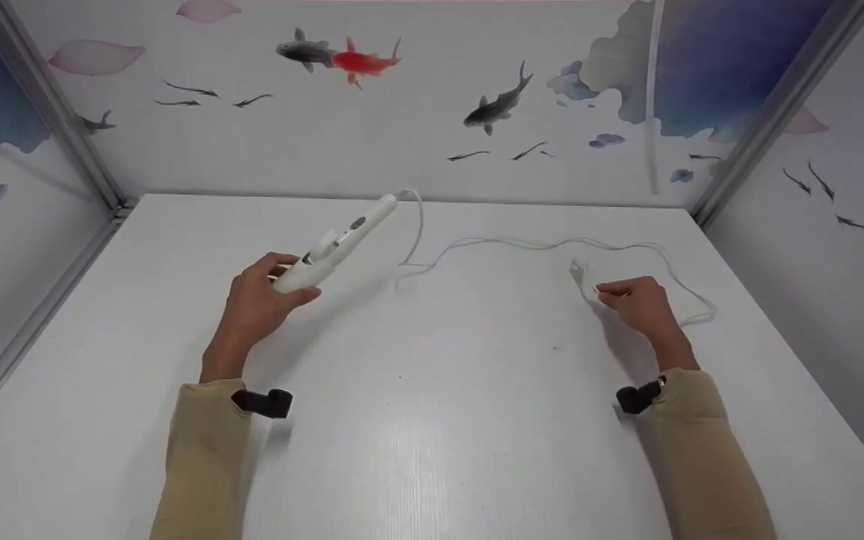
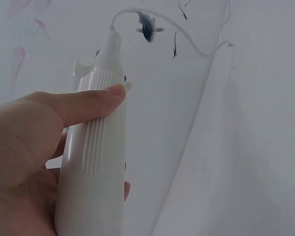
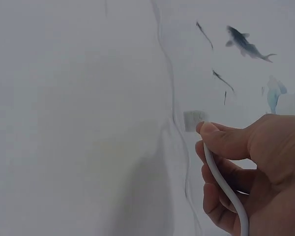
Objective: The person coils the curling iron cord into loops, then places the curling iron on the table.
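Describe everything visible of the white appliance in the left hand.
The white appliance is a long, plastic-looking wand, with a ribbed panel, small dark details along one face and a thin cord leaving its narrower far end. The left hand grips its thicker near end, thumb across the ribbed panel. It is held slantwise above the table, pointing away and to the right.

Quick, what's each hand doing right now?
Left hand: closed around the white device.
Right hand: closed, pinching the cord.
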Action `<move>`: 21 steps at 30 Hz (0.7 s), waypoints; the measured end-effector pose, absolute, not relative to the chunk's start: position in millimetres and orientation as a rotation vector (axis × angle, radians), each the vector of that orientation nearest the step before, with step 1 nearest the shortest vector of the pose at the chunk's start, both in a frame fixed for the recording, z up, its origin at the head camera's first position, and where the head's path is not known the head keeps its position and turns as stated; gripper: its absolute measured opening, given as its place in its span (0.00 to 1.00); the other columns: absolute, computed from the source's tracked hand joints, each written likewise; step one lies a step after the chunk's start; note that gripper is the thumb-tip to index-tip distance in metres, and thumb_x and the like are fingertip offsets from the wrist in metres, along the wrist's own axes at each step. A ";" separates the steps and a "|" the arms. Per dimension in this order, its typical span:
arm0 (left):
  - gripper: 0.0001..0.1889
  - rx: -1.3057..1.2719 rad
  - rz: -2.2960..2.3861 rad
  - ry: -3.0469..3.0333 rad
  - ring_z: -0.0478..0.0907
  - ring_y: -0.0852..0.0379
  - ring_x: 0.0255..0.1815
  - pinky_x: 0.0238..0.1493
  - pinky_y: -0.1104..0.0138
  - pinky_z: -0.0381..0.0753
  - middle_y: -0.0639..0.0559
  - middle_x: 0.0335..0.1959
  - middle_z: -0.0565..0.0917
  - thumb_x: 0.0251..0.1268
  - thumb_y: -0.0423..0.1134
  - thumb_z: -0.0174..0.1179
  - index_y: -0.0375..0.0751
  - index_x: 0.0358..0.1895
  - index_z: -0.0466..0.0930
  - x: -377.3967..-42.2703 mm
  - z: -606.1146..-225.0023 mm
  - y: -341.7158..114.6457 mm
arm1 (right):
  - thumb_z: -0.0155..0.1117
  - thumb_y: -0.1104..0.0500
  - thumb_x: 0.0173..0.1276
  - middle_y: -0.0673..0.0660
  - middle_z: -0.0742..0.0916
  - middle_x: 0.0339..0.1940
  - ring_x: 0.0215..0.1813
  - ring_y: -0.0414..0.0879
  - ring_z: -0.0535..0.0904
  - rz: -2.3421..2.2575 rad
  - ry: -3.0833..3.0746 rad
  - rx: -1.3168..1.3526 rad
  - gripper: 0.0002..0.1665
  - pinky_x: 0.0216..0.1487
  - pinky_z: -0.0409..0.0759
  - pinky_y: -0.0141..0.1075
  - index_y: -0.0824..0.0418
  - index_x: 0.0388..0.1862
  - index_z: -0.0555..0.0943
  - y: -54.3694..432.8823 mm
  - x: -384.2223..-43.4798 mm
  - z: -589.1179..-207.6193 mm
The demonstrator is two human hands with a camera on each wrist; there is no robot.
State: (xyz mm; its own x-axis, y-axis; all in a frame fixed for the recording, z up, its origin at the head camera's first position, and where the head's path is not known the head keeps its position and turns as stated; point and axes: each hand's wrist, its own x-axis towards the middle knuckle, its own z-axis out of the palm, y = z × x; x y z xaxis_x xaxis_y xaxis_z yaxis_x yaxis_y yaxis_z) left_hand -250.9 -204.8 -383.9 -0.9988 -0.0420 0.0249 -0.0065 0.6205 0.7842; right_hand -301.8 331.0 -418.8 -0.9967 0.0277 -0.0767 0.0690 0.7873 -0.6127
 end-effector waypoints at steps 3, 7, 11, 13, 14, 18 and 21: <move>0.33 -0.046 -1.335 -2.803 0.75 0.40 0.61 0.58 0.50 0.76 0.37 0.62 0.77 0.62 0.44 0.70 0.41 0.69 0.70 -248.8 -380.6 -197.4 | 0.57 0.58 0.76 0.71 0.83 0.60 0.56 0.60 0.79 -0.936 2.928 0.082 0.20 0.44 0.74 0.34 0.65 0.62 0.81 341.8 -300.7 -421.6; 0.32 -0.127 -1.322 -2.800 0.77 0.43 0.57 0.54 0.54 0.76 0.39 0.59 0.80 0.60 0.44 0.71 0.42 0.68 0.74 -243.4 -373.0 -187.7 | 0.55 0.59 0.75 0.73 0.80 0.63 0.65 0.65 0.76 -0.887 2.927 0.113 0.21 0.50 0.76 0.39 0.66 0.62 0.80 352.2 -299.3 -425.6; 0.31 -0.190 -1.316 -2.786 0.78 0.44 0.54 0.52 0.55 0.77 0.41 0.57 0.82 0.60 0.45 0.71 0.44 0.66 0.76 -235.4 -364.5 -175.8 | 0.54 0.60 0.74 0.74 0.78 0.65 0.65 0.64 0.74 -0.879 2.914 0.170 0.21 0.55 0.75 0.45 0.67 0.62 0.80 355.9 -298.8 -427.9; 0.30 -0.226 -1.330 -2.768 0.78 0.45 0.54 0.53 0.55 0.76 0.42 0.56 0.82 0.59 0.45 0.72 0.44 0.65 0.77 -231.4 -360.4 -168.9 | 0.55 0.59 0.74 0.74 0.78 0.66 0.64 0.64 0.75 -0.853 2.924 0.214 0.21 0.54 0.75 0.46 0.66 0.61 0.81 357.6 -298.4 -428.2; 0.29 -0.246 -1.334 -2.760 0.78 0.45 0.53 0.53 0.54 0.76 0.42 0.56 0.82 0.59 0.45 0.72 0.45 0.64 0.77 -229.1 -358.0 -165.8 | 0.55 0.59 0.74 0.73 0.78 0.65 0.63 0.64 0.76 -0.840 2.931 0.237 0.21 0.53 0.76 0.46 0.67 0.60 0.82 358.3 -298.2 -428.6; 0.28 -0.299 -1.361 -2.714 0.79 0.47 0.53 0.54 0.54 0.77 0.46 0.55 0.83 0.56 0.43 0.73 0.46 0.62 0.79 -220.6 -348.0 -157.0 | 0.57 0.57 0.74 0.73 0.80 0.62 0.60 0.66 0.78 -0.783 2.948 0.297 0.21 0.51 0.78 0.52 0.68 0.59 0.82 360.4 -296.5 -427.5; 0.27 -0.339 -1.368 -2.684 0.79 0.48 0.53 0.52 0.54 0.78 0.49 0.55 0.83 0.55 0.43 0.74 0.47 0.61 0.80 -216.5 -342.2 -154.2 | 0.53 0.56 0.75 0.74 0.79 0.63 0.63 0.69 0.76 -0.742 2.950 0.300 0.25 0.59 0.72 0.60 0.72 0.63 0.77 358.1 -295.3 -422.0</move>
State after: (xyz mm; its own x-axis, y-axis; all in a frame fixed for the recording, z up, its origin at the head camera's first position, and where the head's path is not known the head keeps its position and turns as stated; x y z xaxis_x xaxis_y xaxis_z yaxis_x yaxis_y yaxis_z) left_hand -216.5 -154.2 -342.2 -0.9690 0.1478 0.1979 0.2470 0.5689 0.7844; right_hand -295.3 358.1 -422.0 -0.9771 0.1686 -0.1295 0.2098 0.8631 -0.4594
